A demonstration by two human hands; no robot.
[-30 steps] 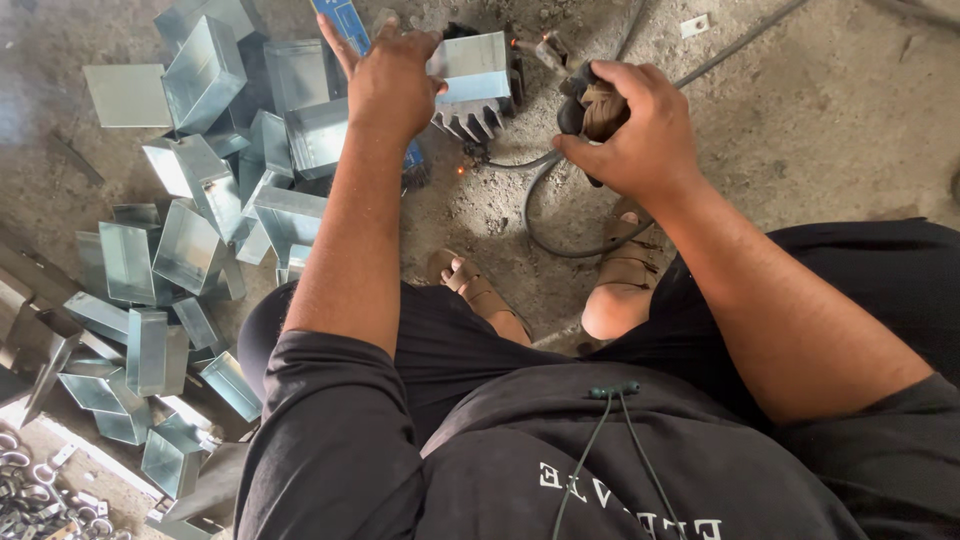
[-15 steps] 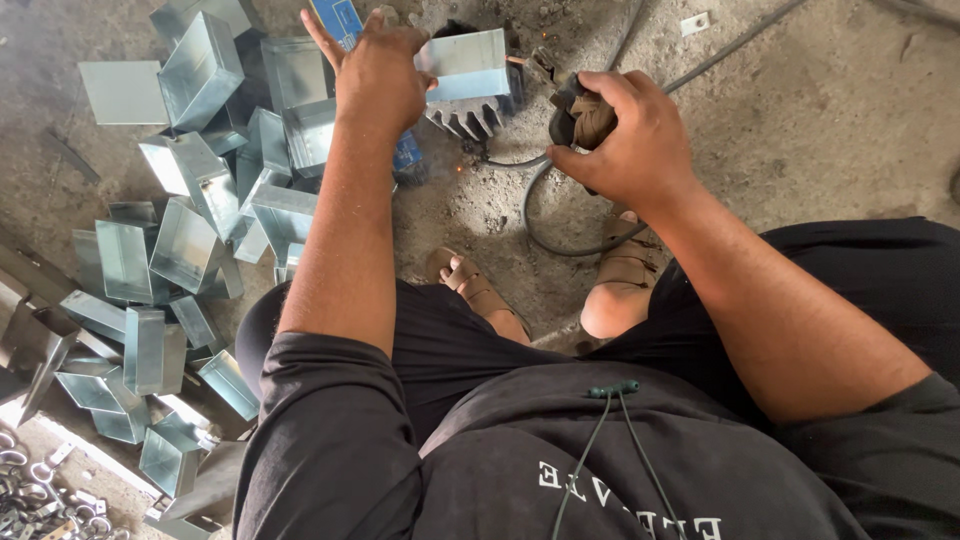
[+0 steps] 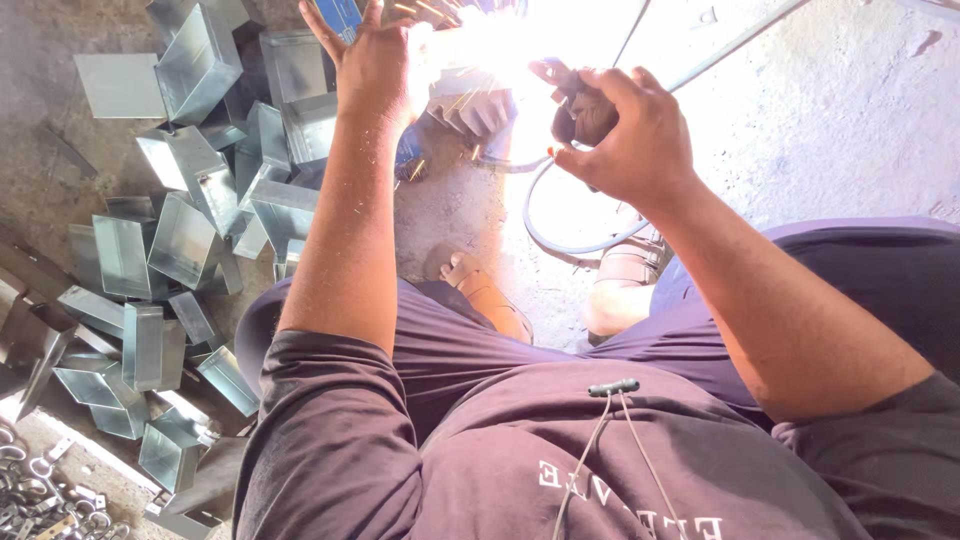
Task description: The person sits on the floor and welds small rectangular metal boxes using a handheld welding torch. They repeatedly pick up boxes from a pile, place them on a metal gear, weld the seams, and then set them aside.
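Right hand (image 3: 628, 130) grips a dark welding holder (image 3: 580, 112), fingers wrapped tight around it; its long axis points up-left into the white glare (image 3: 500, 45). Concrete floor (image 3: 850, 110) lies rough and grey, with metal boxes (image 3: 190, 230) heaped at left. Left hand (image 3: 375, 65), fingers spread, presses near the glare; what it holds cannot be told. A cable (image 3: 545, 225) loops below the holder.

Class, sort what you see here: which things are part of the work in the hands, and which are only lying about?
In use:
left hand
right hand gripping the welding holder
cable
bright arc

Lying about:
heap of folded metal boxes
flat sheet
metal rings
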